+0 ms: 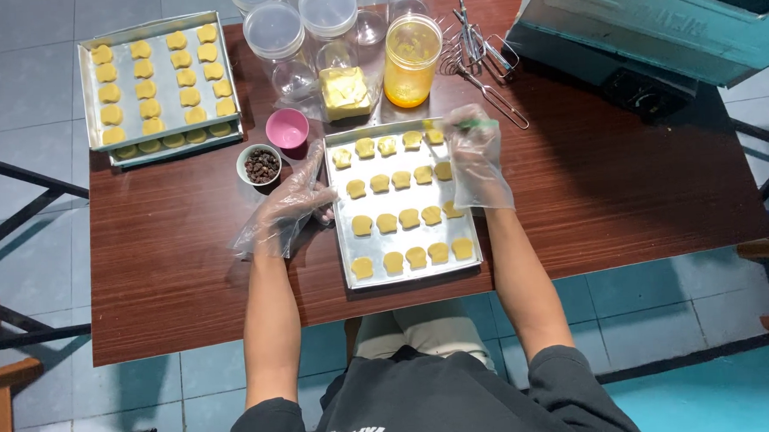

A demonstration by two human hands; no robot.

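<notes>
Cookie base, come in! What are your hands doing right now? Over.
Left hand gloved, open, touching baking tray edge. Right hand gloved, grip closed on green-handled brush over cookies. Nothing blocking the tray.

We see a brown wooden table (188, 276); at center lies a cookie tray (407, 278), another tray (92, 99) at ten o'clock.

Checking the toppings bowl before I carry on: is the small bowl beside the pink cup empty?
No, the small bowl next to the pink cup holds dark brown pieces.
</notes>
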